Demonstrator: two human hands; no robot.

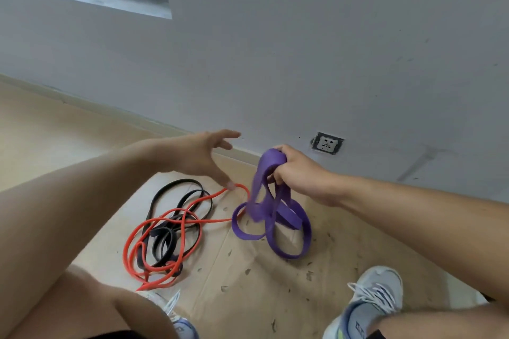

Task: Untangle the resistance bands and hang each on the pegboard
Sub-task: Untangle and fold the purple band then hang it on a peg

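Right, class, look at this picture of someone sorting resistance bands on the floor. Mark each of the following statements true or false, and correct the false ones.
1. The right hand grips the purple band. True.
2. The left hand is closed in a fist round the black band. False: its fingers are spread, and a fingertip is at the red band.
3. The red and black bands lie tangled together on the floor. True.
4. The purple band already hangs on a pegboard. False: it dangles from the right hand, its lower loops at the floor; no pegboard is in view.
5. A wall socket sits low on the wall behind the hands. True.
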